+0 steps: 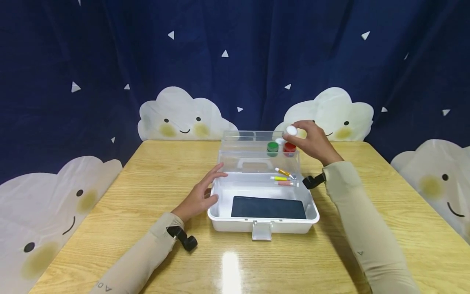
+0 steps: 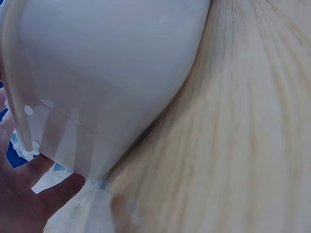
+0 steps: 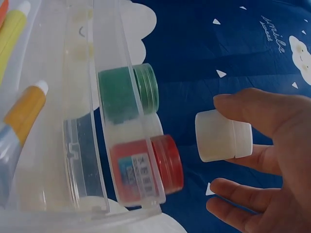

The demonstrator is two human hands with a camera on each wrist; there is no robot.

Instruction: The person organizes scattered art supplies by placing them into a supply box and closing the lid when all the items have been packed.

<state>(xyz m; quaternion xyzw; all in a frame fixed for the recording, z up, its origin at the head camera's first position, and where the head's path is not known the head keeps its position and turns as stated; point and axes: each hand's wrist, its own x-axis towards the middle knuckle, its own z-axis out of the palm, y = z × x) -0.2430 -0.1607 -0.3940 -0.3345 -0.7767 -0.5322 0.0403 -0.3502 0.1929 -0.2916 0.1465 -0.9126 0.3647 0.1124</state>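
My right hand (image 1: 312,141) pinches a small white jar (image 3: 221,136) between thumb and fingers, above the back right of an opened white box (image 1: 224,226). Close under it, a green jar (image 1: 272,149), a red jar (image 1: 289,149) and another white-topped jar (image 1: 280,141) stand in the clear upper compartment (image 3: 138,204). My left hand (image 1: 200,198) is at the box's left side, thumb and fingers spread and touching its edge. In the left wrist view its fingertips (image 2: 70,187) lie against the far end of the box.
Orange (image 1: 282,171), yellow (image 1: 280,178) and reddish (image 1: 285,183) tubes lie toward the box's back right. A dark flat rectangle (image 1: 268,207) lies on its floor. A latch (image 1: 262,231) hangs at the front. Behind the wooden table (image 1: 165,163) hangs a blue curtain (image 1: 205,61).
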